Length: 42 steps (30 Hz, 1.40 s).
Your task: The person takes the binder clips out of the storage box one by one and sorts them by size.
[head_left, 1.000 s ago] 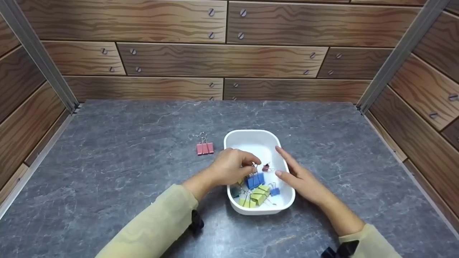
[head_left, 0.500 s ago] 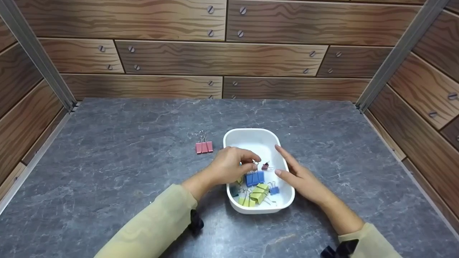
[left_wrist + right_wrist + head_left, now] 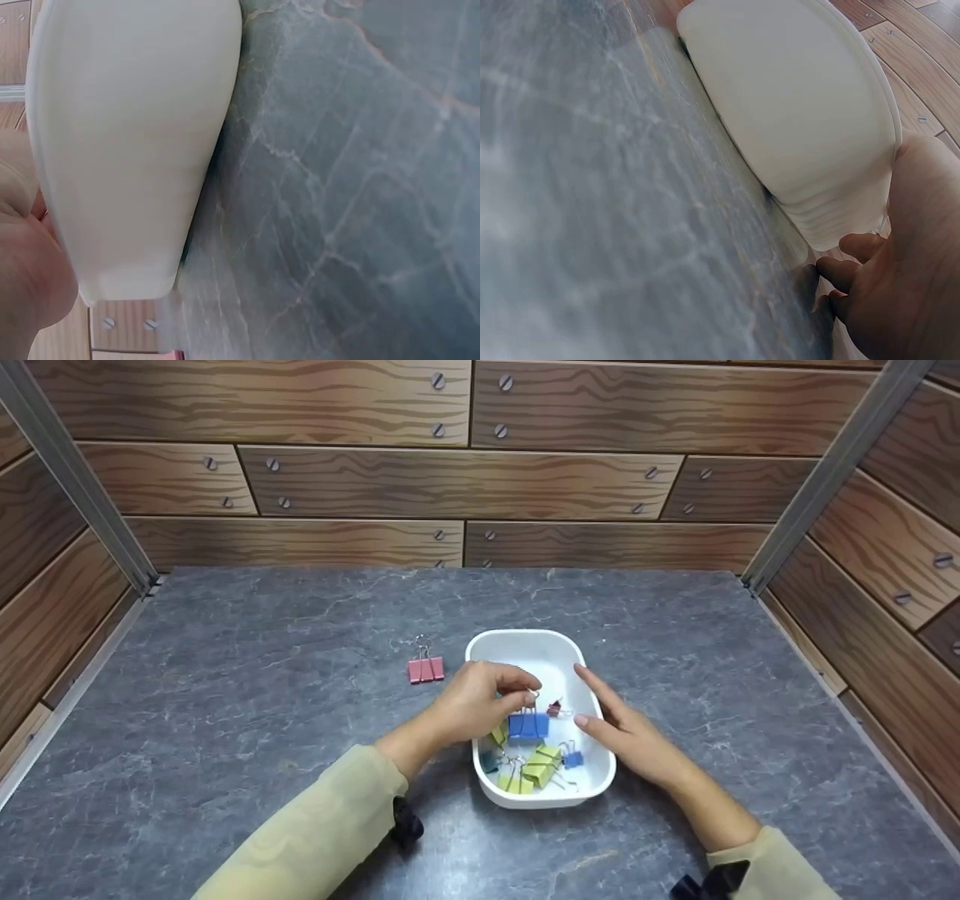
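Observation:
My left hand [image 3: 482,701] reaches over the left rim of a white plastic tub [image 3: 525,641]. Its thumb and forefinger pinch the wire handles of a large blue binder clip [image 3: 529,727], which hangs handles-up inside the tub. At the tub's right side my right hand [image 3: 634,739] rests with straight fingers against the wall and the thumb over the rim. Around the blue clip lie yellow-green binder clips [image 3: 543,766], a small blue clip [image 3: 573,759], a small dark red clip [image 3: 554,708] and a dark green clip [image 3: 489,762]. Both wrist views show mainly the tub's outer wall [image 3: 135,150].
A pink binder clip [image 3: 425,670] lies on the grey marbled table [image 3: 300,630], left of the tub. Wood-patterned panels [image 3: 360,480] and metal corner posts [image 3: 832,472] enclose the table at the back and sides.
My left hand has risen slightly and moved a little left, drawing the large blue binder clip up and away from the yellow-green ones. The right hand stays in place.

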{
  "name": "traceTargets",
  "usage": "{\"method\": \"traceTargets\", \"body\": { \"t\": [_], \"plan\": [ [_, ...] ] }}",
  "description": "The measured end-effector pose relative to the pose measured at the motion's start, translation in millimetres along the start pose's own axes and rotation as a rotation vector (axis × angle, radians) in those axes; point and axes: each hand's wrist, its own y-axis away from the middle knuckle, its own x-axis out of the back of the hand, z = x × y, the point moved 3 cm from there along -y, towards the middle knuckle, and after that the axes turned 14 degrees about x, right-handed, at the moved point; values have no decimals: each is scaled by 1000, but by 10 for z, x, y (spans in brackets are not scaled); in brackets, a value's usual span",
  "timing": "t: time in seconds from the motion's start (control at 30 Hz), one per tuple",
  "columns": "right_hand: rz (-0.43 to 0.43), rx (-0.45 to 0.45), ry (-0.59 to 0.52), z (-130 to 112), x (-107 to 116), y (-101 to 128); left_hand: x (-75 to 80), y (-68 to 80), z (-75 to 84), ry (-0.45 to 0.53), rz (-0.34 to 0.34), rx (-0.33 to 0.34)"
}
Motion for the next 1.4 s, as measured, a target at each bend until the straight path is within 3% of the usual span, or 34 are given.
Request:
{"method": "traceTargets", "body": {
  "t": [0.23, 0.6, 0.97, 1.2, 1.4],
  "plan": [
    [-1, -5, 33, -7, 3, -6, 137, 12, 55, 103, 25, 14],
    [6, -16, 19, -12, 2, 6, 557, 22, 167, 227, 94, 13],
    [6, -9, 32, 2, 9, -3, 951, 109, 132, 166, 182, 18],
    [7, -5, 33, 0, 7, 2, 1175, 165, 14, 130, 231, 75],
    [7, -7, 29, -2, 7, 0, 1371, 206, -119, 105, 276, 81]
  ]
}}
